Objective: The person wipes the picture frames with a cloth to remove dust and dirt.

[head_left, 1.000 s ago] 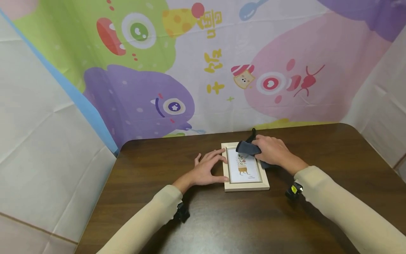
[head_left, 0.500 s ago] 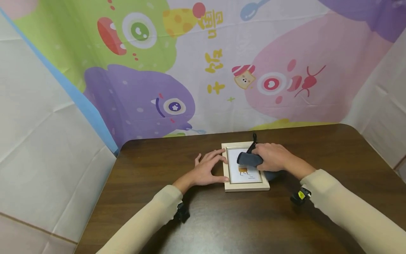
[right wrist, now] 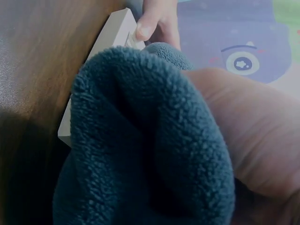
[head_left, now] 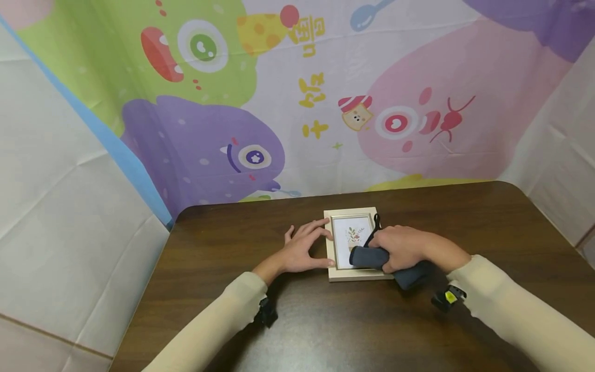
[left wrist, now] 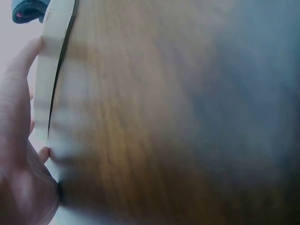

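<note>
A cream picture frame (head_left: pixel 346 276) lies on the dark wooden table (head_left: pixel 223 232), a potted plant printed on its white picture. Along its left border rest the thumb and fingertips of my left hand (head_left: pixel 297 251), spread apart. My right hand (head_left: pixel 405 248) grips a bunched dark blue-grey cloth (head_left: pixel 370 257) with a black loop. The cloth covers the lower right of the picture and overhangs the frame's right side. Up close in the right wrist view, the fluffy cloth (right wrist: pixel 150 126) hides much of the frame. The left wrist view catches the frame's side (left wrist: pixel 48 79) beside the thumb.
Behind the table's far edge hangs a curtain (head_left: pixel 321 170) printed with cartoon monsters. Pale panels (head_left: pixel 65 196) stand at the left and right. A small black camera (head_left: pixel 267 311) sits on the left wrist, another (head_left: pixel 448 298) on the right.
My right hand has slid the cloth down the picture toward the near edge, uncovering the printed plant's top. My left hand and the frame have stayed put.
</note>
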Action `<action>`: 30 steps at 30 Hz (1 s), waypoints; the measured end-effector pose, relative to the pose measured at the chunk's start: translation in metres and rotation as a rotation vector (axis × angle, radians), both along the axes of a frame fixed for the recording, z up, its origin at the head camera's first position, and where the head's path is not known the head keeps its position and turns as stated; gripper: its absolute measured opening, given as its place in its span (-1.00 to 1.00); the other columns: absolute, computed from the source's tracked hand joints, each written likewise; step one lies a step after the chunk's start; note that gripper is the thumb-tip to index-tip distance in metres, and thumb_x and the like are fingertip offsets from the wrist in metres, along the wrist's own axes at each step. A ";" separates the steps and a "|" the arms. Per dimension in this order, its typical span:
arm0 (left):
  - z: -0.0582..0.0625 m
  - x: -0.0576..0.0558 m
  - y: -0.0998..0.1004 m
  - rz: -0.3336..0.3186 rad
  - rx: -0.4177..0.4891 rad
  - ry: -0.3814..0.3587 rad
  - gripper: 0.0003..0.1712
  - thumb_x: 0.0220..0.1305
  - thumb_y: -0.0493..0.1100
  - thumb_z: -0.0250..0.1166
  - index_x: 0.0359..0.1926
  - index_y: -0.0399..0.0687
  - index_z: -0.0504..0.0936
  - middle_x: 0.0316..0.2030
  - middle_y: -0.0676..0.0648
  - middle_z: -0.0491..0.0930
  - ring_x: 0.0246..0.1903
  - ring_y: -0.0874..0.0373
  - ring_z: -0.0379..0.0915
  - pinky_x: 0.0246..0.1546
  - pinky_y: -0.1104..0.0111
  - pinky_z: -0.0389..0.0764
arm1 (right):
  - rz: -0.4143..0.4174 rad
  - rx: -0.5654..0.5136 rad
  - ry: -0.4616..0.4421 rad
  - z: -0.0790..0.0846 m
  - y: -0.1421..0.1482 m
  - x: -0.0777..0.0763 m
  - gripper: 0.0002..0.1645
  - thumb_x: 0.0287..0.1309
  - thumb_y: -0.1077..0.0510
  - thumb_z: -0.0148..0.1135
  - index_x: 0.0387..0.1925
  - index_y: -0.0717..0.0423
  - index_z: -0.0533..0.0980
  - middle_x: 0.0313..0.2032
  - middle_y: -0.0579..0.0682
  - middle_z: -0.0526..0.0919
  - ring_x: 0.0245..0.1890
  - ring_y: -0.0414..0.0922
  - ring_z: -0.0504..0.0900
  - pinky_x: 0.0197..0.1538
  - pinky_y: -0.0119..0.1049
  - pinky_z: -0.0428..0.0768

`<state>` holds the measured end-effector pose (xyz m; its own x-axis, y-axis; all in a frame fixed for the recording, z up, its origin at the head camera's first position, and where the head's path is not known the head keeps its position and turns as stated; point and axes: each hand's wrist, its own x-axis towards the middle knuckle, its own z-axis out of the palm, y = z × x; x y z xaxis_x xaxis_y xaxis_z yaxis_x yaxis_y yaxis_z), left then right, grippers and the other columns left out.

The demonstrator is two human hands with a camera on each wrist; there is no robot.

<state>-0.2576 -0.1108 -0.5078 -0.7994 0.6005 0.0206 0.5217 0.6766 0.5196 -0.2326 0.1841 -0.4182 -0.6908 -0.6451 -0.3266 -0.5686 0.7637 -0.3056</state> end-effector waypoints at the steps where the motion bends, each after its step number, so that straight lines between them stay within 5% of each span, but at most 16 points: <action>1: 0.000 0.000 0.000 -0.001 0.002 -0.002 -0.37 0.14 0.45 0.34 0.16 0.48 0.41 0.62 0.24 -0.05 0.63 -0.04 -0.15 0.41 -0.43 -0.28 | 0.000 -0.002 -0.001 0.000 0.000 0.001 -0.50 -0.05 0.13 0.49 0.02 0.07 0.66 -0.14 -0.06 0.71 -0.26 -0.17 0.55 -0.19 -0.21 0.54; 15: 0.001 0.000 0.000 -0.004 -0.007 0.001 -0.37 0.14 0.43 0.35 0.17 0.45 0.41 0.61 0.24 -0.04 0.63 -0.02 -0.15 0.41 -0.44 -0.28 | -0.102 -0.005 0.092 -0.006 0.001 -0.015 -0.65 -0.05 0.08 0.47 -0.13 -0.14 0.67 -0.30 -0.17 0.66 -0.39 -0.16 0.51 -0.36 -0.25 0.42; 24: 0.002 0.001 0.000 -0.005 0.001 0.002 -0.35 0.14 0.43 0.36 0.17 0.42 0.42 0.62 0.23 -0.04 0.63 -0.04 -0.13 0.40 -0.45 -0.26 | -0.314 -0.020 0.390 -0.027 0.002 -0.037 -0.31 0.10 0.00 0.47 0.27 0.09 0.55 0.14 0.18 0.60 -0.10 0.10 0.69 -0.21 0.05 0.66; 30: 0.004 0.001 0.001 0.000 -0.001 -0.004 -0.35 0.13 0.42 0.38 0.17 0.41 0.42 0.62 0.22 -0.03 0.63 -0.04 -0.12 0.40 -0.45 -0.27 | -0.373 -0.052 0.434 -0.034 0.002 -0.050 -0.34 0.13 0.06 0.46 0.26 0.11 0.54 0.14 0.18 0.57 -0.08 0.14 0.67 -0.18 0.12 0.65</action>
<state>-0.2567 -0.1100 -0.5034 -0.7992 0.6009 0.0162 0.5197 0.6771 0.5209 -0.2827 0.1856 -0.4526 -0.9383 -0.3398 0.0637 -0.3456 0.9268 -0.1471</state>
